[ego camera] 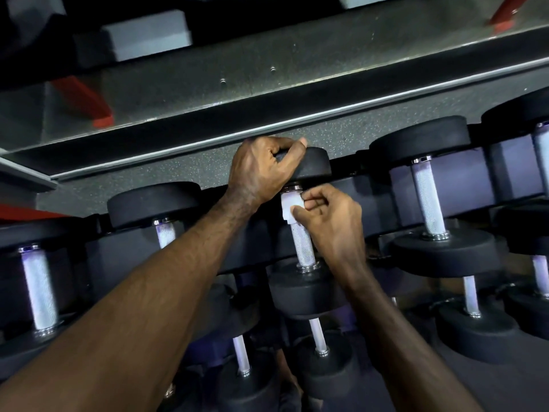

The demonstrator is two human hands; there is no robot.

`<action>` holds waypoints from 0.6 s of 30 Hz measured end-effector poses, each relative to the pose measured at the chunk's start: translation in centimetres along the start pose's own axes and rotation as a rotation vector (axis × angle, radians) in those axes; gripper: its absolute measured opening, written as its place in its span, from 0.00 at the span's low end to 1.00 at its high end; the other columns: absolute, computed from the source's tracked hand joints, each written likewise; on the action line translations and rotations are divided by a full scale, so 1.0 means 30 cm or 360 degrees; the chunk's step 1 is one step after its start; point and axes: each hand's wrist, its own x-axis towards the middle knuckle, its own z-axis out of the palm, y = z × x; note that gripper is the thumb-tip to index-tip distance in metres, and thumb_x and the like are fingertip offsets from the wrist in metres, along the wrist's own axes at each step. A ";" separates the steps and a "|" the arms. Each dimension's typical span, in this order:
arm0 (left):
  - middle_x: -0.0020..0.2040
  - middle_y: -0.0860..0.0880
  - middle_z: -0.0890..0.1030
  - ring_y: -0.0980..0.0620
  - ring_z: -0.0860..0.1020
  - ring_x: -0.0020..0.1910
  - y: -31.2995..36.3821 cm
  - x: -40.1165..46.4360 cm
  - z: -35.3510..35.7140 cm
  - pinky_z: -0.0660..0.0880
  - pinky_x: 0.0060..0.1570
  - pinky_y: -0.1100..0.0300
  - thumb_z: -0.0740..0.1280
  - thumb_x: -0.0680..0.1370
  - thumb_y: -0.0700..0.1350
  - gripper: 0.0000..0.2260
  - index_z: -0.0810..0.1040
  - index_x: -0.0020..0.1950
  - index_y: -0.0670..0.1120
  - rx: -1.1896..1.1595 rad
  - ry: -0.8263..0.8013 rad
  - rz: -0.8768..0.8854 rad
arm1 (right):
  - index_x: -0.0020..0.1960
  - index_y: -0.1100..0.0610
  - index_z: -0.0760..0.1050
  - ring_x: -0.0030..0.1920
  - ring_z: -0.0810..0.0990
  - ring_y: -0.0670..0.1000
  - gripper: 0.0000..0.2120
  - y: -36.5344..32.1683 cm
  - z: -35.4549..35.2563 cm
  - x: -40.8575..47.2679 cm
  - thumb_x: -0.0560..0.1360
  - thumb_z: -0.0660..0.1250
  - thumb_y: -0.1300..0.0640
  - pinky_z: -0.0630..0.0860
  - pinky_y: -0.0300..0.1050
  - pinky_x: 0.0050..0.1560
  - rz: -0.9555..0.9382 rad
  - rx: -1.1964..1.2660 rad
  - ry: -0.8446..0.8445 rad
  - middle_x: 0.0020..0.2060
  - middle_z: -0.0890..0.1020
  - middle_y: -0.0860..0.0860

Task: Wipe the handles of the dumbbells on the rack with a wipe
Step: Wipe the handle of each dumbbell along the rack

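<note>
Dim gym corner, speckled grey rubber floor [208, 162] behind a dark tiered metal rack [368, 185] loaded with dumbbells. Centre of the rack: black round-headed dumbbell with a knurled steel handle [303, 245]. Left hand [261, 168] curled over the far black head [312, 165] of that dumbbell, gripping its rim. Right hand [329, 221] just below that head, thumb and fingers pinching a small white folded wipe [289, 208] wrapped against the top of the handle. Similar black dumbbells [430, 185] left and right of the centre one, more on the tier beneath.
</note>
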 end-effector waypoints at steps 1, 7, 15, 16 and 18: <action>0.49 0.57 0.90 0.58 0.87 0.47 0.001 0.000 0.001 0.82 0.47 0.55 0.63 0.81 0.65 0.21 0.91 0.54 0.54 0.0008 -0.0002 -0.0003 | 0.47 0.51 0.81 0.41 0.83 0.47 0.09 0.015 0.000 -0.024 0.68 0.77 0.55 0.83 0.53 0.47 -0.0004 -0.0037 -0.0004 0.41 0.83 0.47; 0.46 0.58 0.89 0.59 0.86 0.44 -0.002 0.002 -0.001 0.82 0.46 0.54 0.64 0.81 0.64 0.20 0.91 0.53 0.54 -0.0001 -0.0002 -0.0033 | 0.45 0.48 0.76 0.41 0.79 0.44 0.12 0.021 0.004 -0.101 0.67 0.77 0.54 0.80 0.53 0.47 -0.0041 -0.0182 0.0065 0.42 0.79 0.44; 0.48 0.58 0.89 0.58 0.87 0.47 0.003 0.002 0.000 0.82 0.50 0.54 0.65 0.81 0.64 0.19 0.91 0.53 0.54 0.0009 0.0008 -0.0047 | 0.47 0.48 0.70 0.44 0.80 0.52 0.16 0.015 0.000 -0.131 0.68 0.76 0.48 0.78 0.52 0.47 0.0106 -0.0550 -0.0115 0.41 0.78 0.45; 0.49 0.57 0.90 0.57 0.87 0.48 0.004 0.001 -0.001 0.82 0.50 0.54 0.65 0.81 0.63 0.19 0.91 0.53 0.54 0.0006 0.0013 -0.0048 | 0.47 0.48 0.69 0.45 0.80 0.52 0.17 0.021 -0.003 -0.137 0.69 0.76 0.47 0.76 0.50 0.47 0.0115 -0.0593 -0.0147 0.42 0.78 0.45; 0.49 0.57 0.90 0.57 0.86 0.48 0.007 -0.001 -0.005 0.82 0.50 0.56 0.65 0.81 0.63 0.18 0.91 0.54 0.54 0.0012 0.0013 -0.0054 | 0.47 0.49 0.69 0.45 0.80 0.53 0.20 0.008 0.008 -0.096 0.68 0.78 0.46 0.73 0.49 0.44 0.0121 -0.0605 -0.0179 0.42 0.79 0.45</action>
